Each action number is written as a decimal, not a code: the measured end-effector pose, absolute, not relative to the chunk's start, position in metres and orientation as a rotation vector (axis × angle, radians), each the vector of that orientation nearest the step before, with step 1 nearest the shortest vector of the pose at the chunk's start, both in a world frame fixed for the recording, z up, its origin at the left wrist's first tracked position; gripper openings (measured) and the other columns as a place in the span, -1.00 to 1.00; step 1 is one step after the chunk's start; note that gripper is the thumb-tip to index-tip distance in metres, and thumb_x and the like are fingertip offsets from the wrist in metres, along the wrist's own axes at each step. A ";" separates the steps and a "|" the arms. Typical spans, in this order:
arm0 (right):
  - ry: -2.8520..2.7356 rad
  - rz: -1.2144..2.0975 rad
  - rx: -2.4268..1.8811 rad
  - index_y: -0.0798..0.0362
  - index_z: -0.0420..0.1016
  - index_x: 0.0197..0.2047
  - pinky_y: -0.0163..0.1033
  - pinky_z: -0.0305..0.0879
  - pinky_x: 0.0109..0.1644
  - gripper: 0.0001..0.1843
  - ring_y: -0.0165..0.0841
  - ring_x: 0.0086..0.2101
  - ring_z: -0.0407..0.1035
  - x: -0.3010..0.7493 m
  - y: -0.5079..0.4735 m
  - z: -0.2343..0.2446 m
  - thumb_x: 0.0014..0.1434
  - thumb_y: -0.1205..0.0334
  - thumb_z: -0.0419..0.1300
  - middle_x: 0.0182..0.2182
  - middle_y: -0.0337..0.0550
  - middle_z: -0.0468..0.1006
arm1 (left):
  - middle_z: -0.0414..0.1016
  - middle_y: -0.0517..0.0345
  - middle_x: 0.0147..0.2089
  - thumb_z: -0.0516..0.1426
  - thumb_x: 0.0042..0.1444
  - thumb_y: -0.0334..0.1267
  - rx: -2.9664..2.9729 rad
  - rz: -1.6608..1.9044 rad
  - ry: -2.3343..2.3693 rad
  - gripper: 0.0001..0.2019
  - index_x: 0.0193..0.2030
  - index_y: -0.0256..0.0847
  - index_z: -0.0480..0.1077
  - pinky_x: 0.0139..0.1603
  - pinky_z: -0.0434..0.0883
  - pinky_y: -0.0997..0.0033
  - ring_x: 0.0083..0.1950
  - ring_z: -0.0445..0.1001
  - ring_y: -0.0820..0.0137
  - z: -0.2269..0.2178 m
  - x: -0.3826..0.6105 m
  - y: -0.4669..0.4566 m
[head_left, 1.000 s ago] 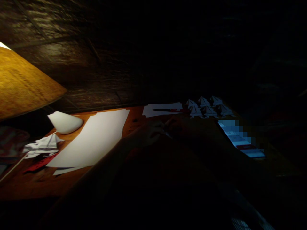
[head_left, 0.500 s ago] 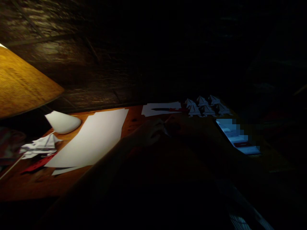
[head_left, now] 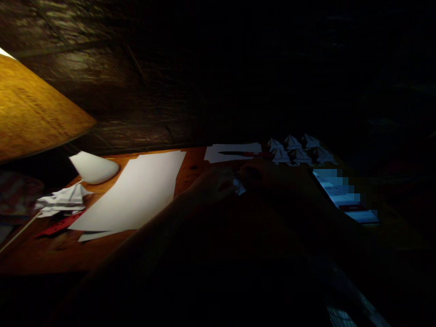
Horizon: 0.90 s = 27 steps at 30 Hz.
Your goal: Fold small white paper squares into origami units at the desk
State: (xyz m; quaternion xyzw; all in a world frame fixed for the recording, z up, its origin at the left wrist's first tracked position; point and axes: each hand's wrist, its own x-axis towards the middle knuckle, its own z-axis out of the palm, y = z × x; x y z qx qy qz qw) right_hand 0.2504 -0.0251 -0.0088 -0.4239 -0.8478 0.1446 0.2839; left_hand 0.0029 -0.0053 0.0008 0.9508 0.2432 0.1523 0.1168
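In deep shadow at mid-table, my left hand (head_left: 218, 184) has its fingers closed on a small folded piece of white paper (head_left: 240, 187). My right hand (head_left: 254, 172) meets it from the other side, its fingers curled at the paper's upper edge, though darkness hides much of them. Just beyond the hands a knife (head_left: 235, 154) with a dark blade and a red handle lies across a few white sheets (head_left: 213, 153). Several folded paper figures (head_left: 301, 156) stand in two rows right of the knife.
Large white sheets (head_left: 136, 190) cover the table's left part. Beside them are a crumpled-looking folded paper (head_left: 64, 200), a red flat object (head_left: 59, 225) and a rounded white object (head_left: 93, 168). A lit phone (head_left: 344, 195) lies right. An orange-yellow lampshade (head_left: 41, 104) hangs at upper left.
The folded paper between my hands shows more of its white face, and my right hand's fingers have come up beside it. The whole view has shifted slightly.
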 end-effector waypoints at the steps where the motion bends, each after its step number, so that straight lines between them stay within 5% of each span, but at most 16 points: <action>1: -2.263 0.359 -1.169 0.01 0.59 0.02 -0.09 0.36 -0.03 -0.72 -0.16 -0.08 0.47 0.252 -0.025 -0.010 0.28 0.13 0.23 -0.03 -0.01 0.61 | 0.48 0.05 -0.11 0.13 0.30 -0.20 2.787 0.451 0.732 -0.86 -0.12 -0.20 0.47 -0.02 0.42 0.21 -0.07 0.47 0.28 0.001 0.004 -0.007; 5: -2.268 0.277 -1.310 0.05 0.58 0.07 -0.04 0.37 0.01 -0.63 -0.06 0.01 0.44 0.254 -0.025 -0.010 0.24 0.09 0.27 0.06 0.10 0.54 | 0.48 0.03 -0.03 0.17 0.26 -0.24 2.795 0.454 0.810 -0.82 -0.02 -0.18 0.45 -0.01 0.44 0.21 -0.02 0.48 0.25 0.001 0.009 -0.015; 11: -2.267 0.386 -1.332 0.06 0.63 -0.08 -0.18 0.37 -0.15 -0.77 -0.22 -0.20 0.48 0.251 -0.027 -0.003 0.22 0.19 0.28 -0.13 0.03 0.60 | 0.45 -0.01 0.10 0.13 0.28 -0.27 2.822 0.461 0.747 -0.79 0.02 -0.20 0.47 0.09 0.45 0.20 0.09 0.47 0.24 -0.002 0.009 -0.017; 18: -2.210 0.432 -1.363 0.09 0.63 -0.09 -0.20 0.33 -0.22 -0.73 -0.24 -0.24 0.47 0.250 -0.025 -0.005 0.16 0.17 0.30 -0.15 0.01 0.62 | 0.53 -0.01 0.02 0.13 0.22 -0.37 2.810 0.532 0.709 -0.77 -0.01 -0.22 0.49 0.15 0.45 0.08 0.09 0.47 0.21 0.005 0.012 -0.023; 27: -2.143 0.579 -1.330 0.04 0.64 -0.15 -0.21 0.37 -0.27 -0.78 -0.27 -0.30 0.48 0.245 -0.031 0.005 0.15 0.23 0.24 -0.21 -0.05 0.66 | 0.39 -0.06 0.14 0.11 0.26 -0.36 2.763 0.408 0.748 -0.59 0.25 -0.17 0.40 0.19 0.45 0.13 0.16 0.41 0.20 0.003 0.012 -0.034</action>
